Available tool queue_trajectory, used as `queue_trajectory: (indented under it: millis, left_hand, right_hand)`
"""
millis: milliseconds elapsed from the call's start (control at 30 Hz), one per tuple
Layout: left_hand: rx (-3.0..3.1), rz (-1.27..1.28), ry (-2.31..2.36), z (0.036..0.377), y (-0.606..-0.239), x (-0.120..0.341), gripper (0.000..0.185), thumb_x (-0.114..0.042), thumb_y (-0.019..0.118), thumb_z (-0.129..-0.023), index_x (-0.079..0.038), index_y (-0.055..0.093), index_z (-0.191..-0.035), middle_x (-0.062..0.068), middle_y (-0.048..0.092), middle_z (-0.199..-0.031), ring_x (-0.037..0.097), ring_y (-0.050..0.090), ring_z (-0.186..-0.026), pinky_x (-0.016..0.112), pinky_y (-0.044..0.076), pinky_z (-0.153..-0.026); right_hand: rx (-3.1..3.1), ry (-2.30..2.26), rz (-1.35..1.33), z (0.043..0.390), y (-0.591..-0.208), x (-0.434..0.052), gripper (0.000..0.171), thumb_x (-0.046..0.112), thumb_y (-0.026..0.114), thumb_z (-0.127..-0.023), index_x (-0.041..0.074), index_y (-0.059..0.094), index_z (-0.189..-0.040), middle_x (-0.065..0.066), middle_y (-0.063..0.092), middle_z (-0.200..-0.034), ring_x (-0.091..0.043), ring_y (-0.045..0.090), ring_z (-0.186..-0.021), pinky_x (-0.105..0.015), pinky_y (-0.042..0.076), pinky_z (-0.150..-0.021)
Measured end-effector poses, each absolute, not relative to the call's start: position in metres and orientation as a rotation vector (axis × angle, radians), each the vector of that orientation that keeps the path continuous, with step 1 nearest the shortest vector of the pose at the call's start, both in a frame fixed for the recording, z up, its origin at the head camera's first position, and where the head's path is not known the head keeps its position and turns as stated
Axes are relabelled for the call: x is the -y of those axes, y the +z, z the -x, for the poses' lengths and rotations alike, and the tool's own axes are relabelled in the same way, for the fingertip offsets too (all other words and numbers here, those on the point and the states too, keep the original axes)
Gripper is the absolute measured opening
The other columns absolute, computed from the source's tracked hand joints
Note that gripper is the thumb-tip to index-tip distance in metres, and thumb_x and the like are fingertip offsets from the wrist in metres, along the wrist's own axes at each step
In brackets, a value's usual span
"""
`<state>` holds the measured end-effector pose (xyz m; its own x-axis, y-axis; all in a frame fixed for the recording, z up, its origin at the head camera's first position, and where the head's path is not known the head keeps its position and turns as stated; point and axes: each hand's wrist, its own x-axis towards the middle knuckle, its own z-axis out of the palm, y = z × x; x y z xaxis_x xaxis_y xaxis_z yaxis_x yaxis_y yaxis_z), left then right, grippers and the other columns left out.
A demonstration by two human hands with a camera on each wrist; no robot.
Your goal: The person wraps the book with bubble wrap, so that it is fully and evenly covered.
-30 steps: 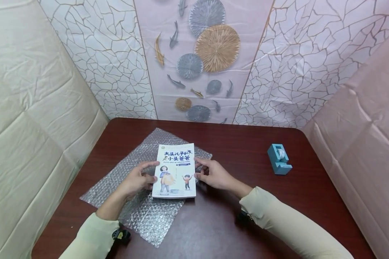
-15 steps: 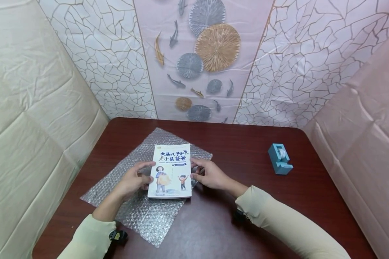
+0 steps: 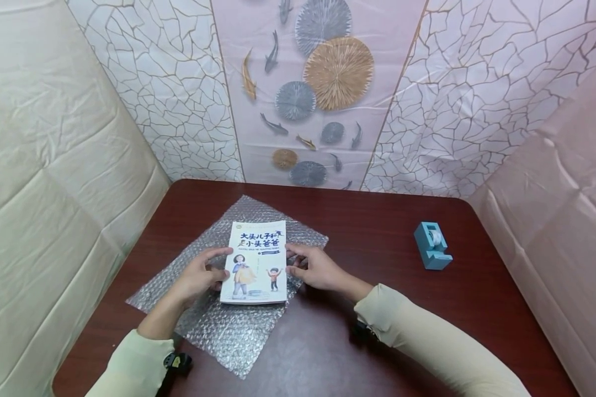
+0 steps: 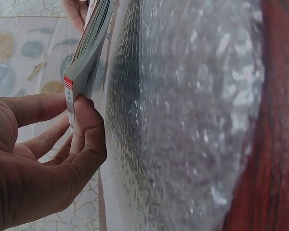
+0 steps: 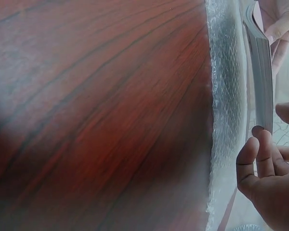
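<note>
free: bare table (image 3: 367, 231) between bubble wrap (image 3: 228, 325) and tape dispenser (image 3: 432, 245), also along near right edge | obstacles: dispenser far right, book (image 3: 255, 262) on wrap | bounds: padded walls close on three sides

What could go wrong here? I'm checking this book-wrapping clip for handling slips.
The book is held only at its side edges by the left hand and right hand, above the bubble wrap; it might slip or land crooked. The wrap lies loose on the table and could shift. The tape dispenser sits well off to the right, an awkward reach.
</note>
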<state>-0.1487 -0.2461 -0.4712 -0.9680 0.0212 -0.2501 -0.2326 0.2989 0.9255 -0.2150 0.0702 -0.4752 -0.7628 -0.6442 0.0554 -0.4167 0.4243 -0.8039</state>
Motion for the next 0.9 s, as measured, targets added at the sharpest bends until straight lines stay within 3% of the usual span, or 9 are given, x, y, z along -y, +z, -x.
queue_trajectory:
  millis: [500, 900]
  left_hand:
    - [-2.386, 0.182, 1.725, 0.149, -0.473, 0.261, 0.067, 0.01, 0.068, -0.096, 0.004, 0.052, -0.16, 0.028, 0.033, -0.169, 0.017, 0.059, -0.076, 0.028, 0.056, -0.065]
    - [-2.419, 0.221, 1.685, 0.149, -0.473, 0.263, 0.065, 0.01, 0.066, -0.097, 0.004, 0.051, -0.161, 0.029, 0.031, -0.17, 0.018, 0.057, -0.079, 0.028, 0.057, -0.066]
  right_hand:
    - [-2.405, -1.251, 0.935, 0.218, -0.478, -0.053, 0.056, 0.006, 0.072, -0.106, -0.008, 0.054, -0.157, -0.025, 0.073, -0.141, -0.029, 0.076, -0.109, -0.026, 0.062, -0.09]
    - [-2.381, -1.248, 0.913, 0.217, -0.477, -0.048, 0.057, 0.006, 0.072, -0.106, -0.004, 0.055, -0.159, -0.024, 0.07, -0.148, -0.029, 0.077, -0.11, -0.021, 0.058, -0.083]
